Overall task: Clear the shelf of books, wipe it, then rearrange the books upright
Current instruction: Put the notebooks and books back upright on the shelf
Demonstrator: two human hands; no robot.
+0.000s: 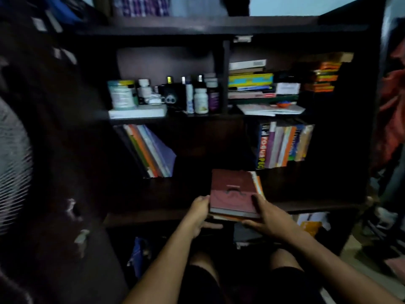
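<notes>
A small flat stack of books point(233, 191), topped by a dark red cover, lies at the front edge of the dark wooden shelf point(153, 216). My left hand point(199, 215) grips the stack's left side. My right hand point(266, 218) grips its right side with the thumb on the cover. On the same shelf a row of books point(149, 150) leans at the left. At the right another row of books point(283, 144) stands nearly upright. The frame is dim and blurred.
The shelf above carries bottles and jars point(166, 95) on the left and flat piles of books point(263, 84) on the right. A fan grille point(13, 163) sits at far left. Red cloth point(392, 106) hangs at far right. My knees are below.
</notes>
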